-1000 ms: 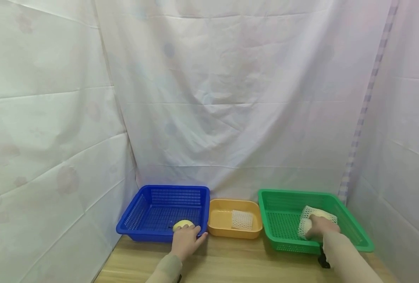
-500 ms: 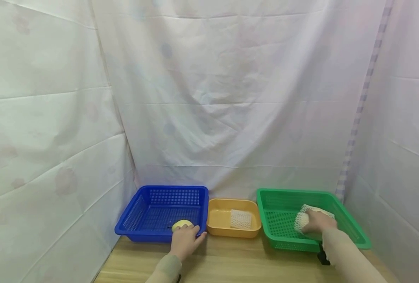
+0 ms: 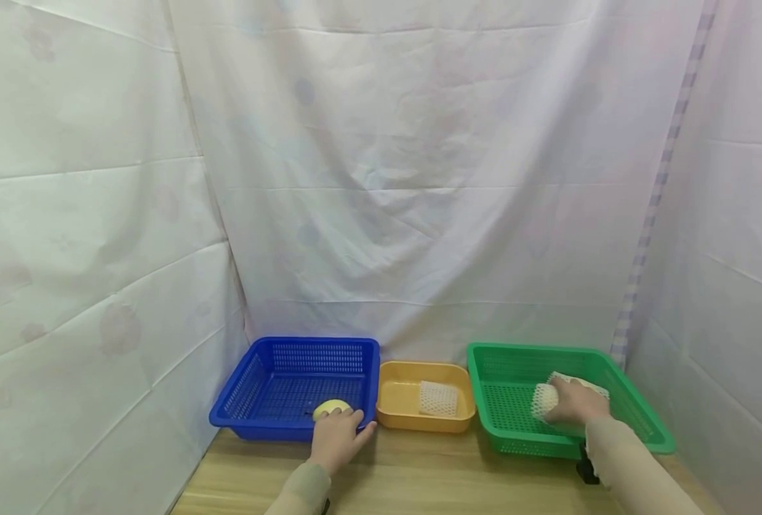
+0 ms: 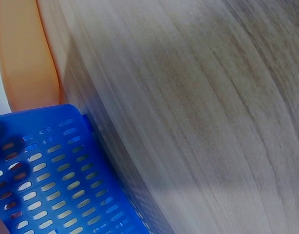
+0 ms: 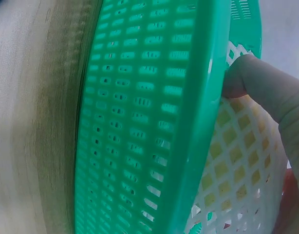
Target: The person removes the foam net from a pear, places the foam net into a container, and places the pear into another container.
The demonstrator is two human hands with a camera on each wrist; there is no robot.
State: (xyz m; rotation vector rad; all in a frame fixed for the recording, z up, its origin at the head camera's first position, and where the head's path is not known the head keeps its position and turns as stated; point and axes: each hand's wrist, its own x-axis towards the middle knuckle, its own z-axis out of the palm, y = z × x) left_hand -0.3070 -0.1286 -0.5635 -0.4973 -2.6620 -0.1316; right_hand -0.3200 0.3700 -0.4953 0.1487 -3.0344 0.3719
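In the head view, a yellow fruit [image 3: 330, 408] with a dark stem lies in the blue basket [image 3: 293, 433] at its near right side. My left hand [image 3: 338, 435] rests over the fruit's near side, its thumb spread towards the rim. Inside the green basket [image 3: 535, 447], my right hand [image 3: 579, 404] grips a fruit in a white foam net [image 3: 544, 403]. The right wrist view shows a digit pressing on the foam net [image 5: 237, 161], with yellow showing through its mesh. More white netting [image 3: 592, 387] appears behind the right hand; whether it is a separate piece I cannot tell.
Between the baskets stands a shallow orange tray [image 3: 390, 420] with a flat white foam net [image 3: 438, 399] in it. All three containers are on a wooden table [image 3: 419, 472]. White cloth [image 3: 381, 214] hangs behind and on both sides.
My right hand and the netted fruit have shifted slightly left and away from the basket's near rim. My left hand stays on the yellow fruit.
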